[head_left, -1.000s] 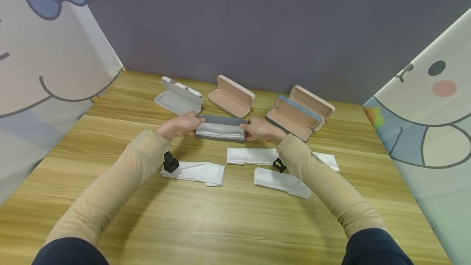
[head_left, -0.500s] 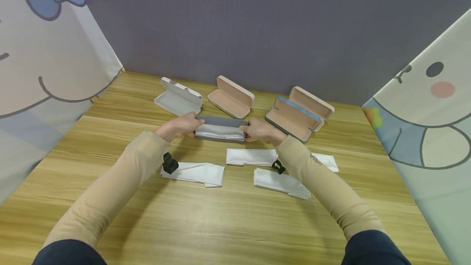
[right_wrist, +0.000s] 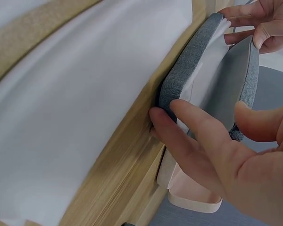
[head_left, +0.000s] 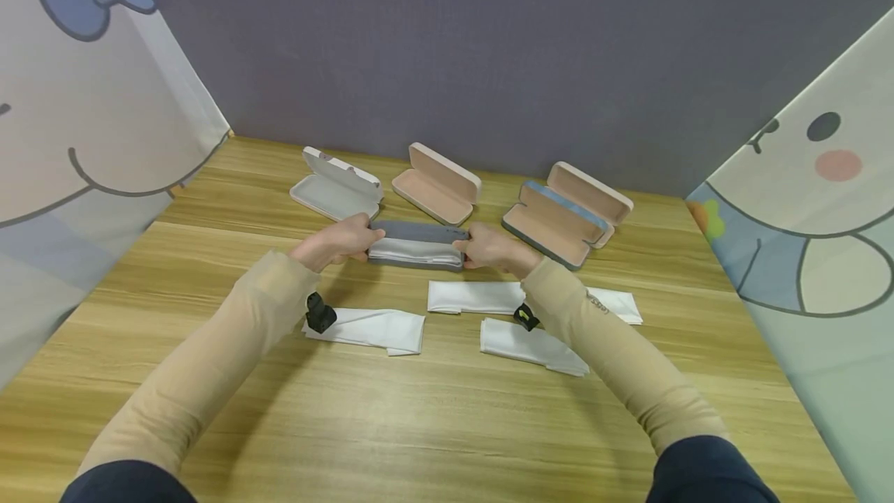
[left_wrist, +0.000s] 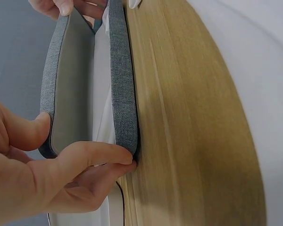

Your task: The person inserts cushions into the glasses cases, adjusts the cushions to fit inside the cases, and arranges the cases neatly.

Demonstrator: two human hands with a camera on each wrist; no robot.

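Note:
A grey fabric-covered glasses case (head_left: 419, 232) stands partly open near the middle of the table, a folded white cloth (head_left: 415, 253) lying inside it. My left hand (head_left: 342, 240) grips its left end. In the left wrist view the thumb is on the lid's edge and the fingers (left_wrist: 104, 153) are at the lower shell's corner. At the other end my right hand (head_left: 494, 245) holds the case in the same way, thumb at the lid and fingers (right_wrist: 198, 117) against the lower shell. The case's hinge side is hidden in both wrist views.
Behind the hands stand an open white case (head_left: 335, 194), an open pink case (head_left: 436, 191), and, to the right, a pink-lined case (head_left: 548, 231) overlapping another (head_left: 594, 194). Several folded white cloths (head_left: 534, 346) lie in front, partly under the forearms. A grey wall (head_left: 447, 60) rises behind.

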